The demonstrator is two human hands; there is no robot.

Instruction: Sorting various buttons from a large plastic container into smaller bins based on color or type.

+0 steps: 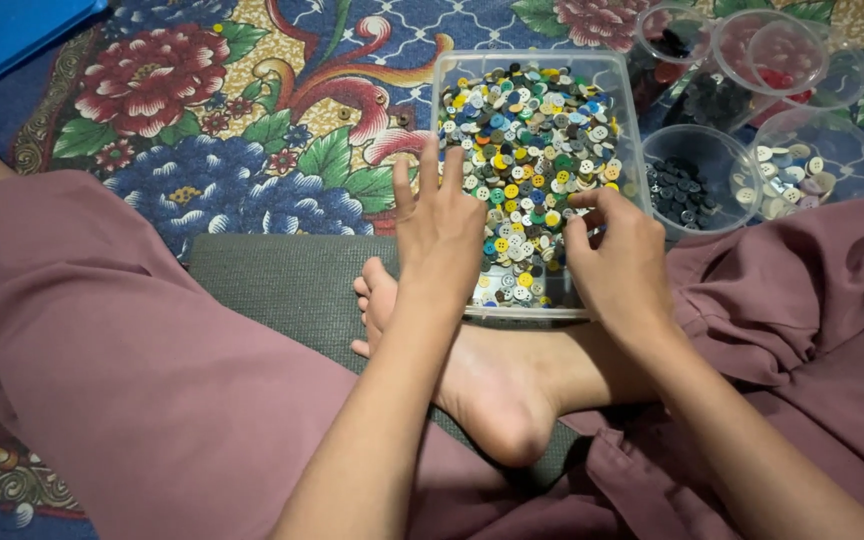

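Head view: single camera looking down at a person seated cross-legged on a floral rug [252,110], mauve trousers filling the lower frame, a bare foot [482,390] resting on a grey mat [282,280].
Container: clear rectangular plastic tub [620,110] set on the rug just beyond the foot, packed with mixed buttons [532,130] in white, yellow, blue, green and dark colours.
Left hand: left hand [439,235] raised over the tub's near left edge, fingers spread and apart, palm away from the camera; it holds nothing that shows.
Right hand: right hand [617,260] lies over the near right part of the tub, fingers curled down and together among the buttons, thumb and forefinger drawn close; whether a button is pinched between them is hidden by the hand itself, so I cannot tell.
Sorted cups: round clear cups to the right of the tub; one holds dark buttons [682,190], one holds pale buttons [787,175], others behind hold red and dark ones.
Other item: blue flat object [2,30] at the upper left corner, well apart from the hands.
Step in hand: judged as picking through the mixed pile by colour, the right hand doing the selecting.
Next move calls for: a fine pinch on a single button and a short carry right to the cup of matching colour, without nudging the crowded cups.
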